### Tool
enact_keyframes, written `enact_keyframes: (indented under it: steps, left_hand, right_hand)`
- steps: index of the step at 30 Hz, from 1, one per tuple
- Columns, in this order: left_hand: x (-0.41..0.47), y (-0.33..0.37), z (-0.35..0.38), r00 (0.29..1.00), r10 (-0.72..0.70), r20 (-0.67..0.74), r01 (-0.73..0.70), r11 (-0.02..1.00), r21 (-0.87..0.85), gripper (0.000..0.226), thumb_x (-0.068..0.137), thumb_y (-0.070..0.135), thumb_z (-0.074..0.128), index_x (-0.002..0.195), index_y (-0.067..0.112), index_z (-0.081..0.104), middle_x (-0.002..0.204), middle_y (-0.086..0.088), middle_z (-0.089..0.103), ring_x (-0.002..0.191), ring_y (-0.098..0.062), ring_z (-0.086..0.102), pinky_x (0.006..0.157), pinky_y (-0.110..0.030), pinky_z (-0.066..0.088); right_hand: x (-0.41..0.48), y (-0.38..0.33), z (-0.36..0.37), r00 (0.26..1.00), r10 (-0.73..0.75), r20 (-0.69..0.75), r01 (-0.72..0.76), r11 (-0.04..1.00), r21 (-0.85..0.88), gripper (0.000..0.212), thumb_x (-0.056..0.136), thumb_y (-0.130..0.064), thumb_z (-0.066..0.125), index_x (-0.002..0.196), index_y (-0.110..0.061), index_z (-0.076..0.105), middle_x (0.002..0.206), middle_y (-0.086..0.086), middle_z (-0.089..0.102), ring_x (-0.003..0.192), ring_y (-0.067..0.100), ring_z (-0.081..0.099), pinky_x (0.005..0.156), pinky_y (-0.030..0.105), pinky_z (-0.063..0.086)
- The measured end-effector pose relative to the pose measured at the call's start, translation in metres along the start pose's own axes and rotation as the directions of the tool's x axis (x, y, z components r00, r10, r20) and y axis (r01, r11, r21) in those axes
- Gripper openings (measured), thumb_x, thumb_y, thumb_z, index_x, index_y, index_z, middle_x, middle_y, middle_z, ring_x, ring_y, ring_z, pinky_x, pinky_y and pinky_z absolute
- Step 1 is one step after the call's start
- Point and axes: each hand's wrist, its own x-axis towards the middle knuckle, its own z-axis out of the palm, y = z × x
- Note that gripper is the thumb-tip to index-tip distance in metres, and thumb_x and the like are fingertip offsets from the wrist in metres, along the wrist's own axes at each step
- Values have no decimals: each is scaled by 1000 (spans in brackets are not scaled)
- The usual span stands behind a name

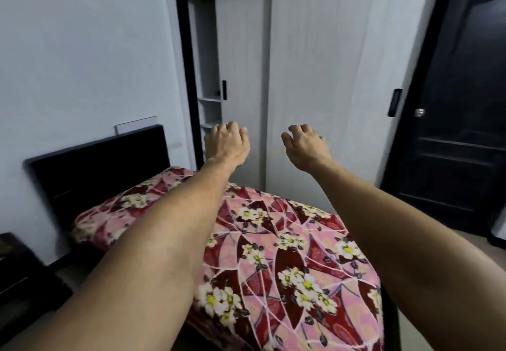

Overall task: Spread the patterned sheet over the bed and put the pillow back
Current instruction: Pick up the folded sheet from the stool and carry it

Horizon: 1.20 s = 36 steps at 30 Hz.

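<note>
The patterned sheet [287, 244], pink and dark red with white flowers, lies spread across the bed. A pillow [120, 208] in the same print sits at the head end, against the black headboard [98, 164]. Both my arms reach out over the bed. My left hand [227, 142] and my right hand [304, 145] hang in the air in front of the wardrobe, well above the sheet, fingers loosely curled and holding nothing.
White sliding wardrobe doors [315, 77] stand behind the bed, with an open shelf section [209, 98] at their left. A black room door [460, 120] is at the right. A dark bedside cabinet [16, 268] sits at the lower left.
</note>
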Motion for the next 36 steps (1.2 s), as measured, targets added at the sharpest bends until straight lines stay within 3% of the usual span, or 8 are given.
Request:
enact_keyframes:
  steps: [9,22,27,36]
  left_hand:
    - [-1,-174,-34,979,-203,-36,206,951,229,50,103,43,27,123,11,59,123,-16,62,115,-34,55,91,-47,45]
    - [0,-343,-60,871,-475,-124,484,790,377,54,104,42,23,128,9,58,128,-16,61,119,-34,53,95,-47,44]
    - [10,-407,-76,772,-606,-190,621,657,427,54,104,41,22,128,9,58,126,-16,61,118,-35,53,95,-46,44]
    - [-10,-494,-97,647,-697,-310,745,490,453,55,104,42,23,125,8,60,119,-16,64,109,-37,57,90,-46,45]
  right_hand:
    - [41,-152,95,964,-241,113,220,961,167,50,106,-47,28,138,-15,51,141,15,52,126,35,51,107,52,37]
    - [103,-311,208,839,-525,142,469,830,300,50,106,-47,29,134,-14,54,135,16,53,122,36,52,100,49,40]
    - [134,-382,253,721,-668,186,576,726,374,51,106,-47,29,137,-13,53,137,16,52,125,36,49,101,50,39]
    - [156,-488,311,596,-779,194,636,606,478,53,105,-47,32,139,-11,51,139,18,50,127,38,48,102,49,38]
